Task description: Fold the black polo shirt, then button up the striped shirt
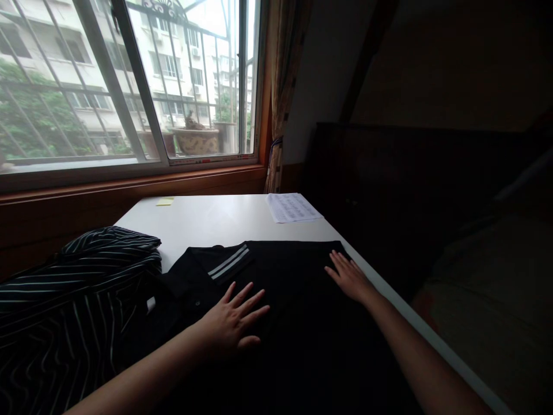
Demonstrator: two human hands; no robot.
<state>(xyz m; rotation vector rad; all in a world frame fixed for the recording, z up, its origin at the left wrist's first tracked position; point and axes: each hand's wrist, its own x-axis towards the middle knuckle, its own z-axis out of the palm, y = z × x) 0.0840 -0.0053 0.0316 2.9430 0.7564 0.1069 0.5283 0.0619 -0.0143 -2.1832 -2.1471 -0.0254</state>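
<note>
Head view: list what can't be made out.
Papers: print too small, head view.
White tag: too small to read, head view.
Black shirt: lower part dark, cut off by bottom edge, head view.
Striped cloth: cut off by left edge, head view.

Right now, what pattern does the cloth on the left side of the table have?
Thin white stripes on black; the head view shows the cloth best.

White table [224,216] under dark garments [294,323]

Smooth white table [211,222], faintly glossy — matt black cloth shirt [294,300], striped cloth [86,288] left — paper sheets [294,207] far.
</note>
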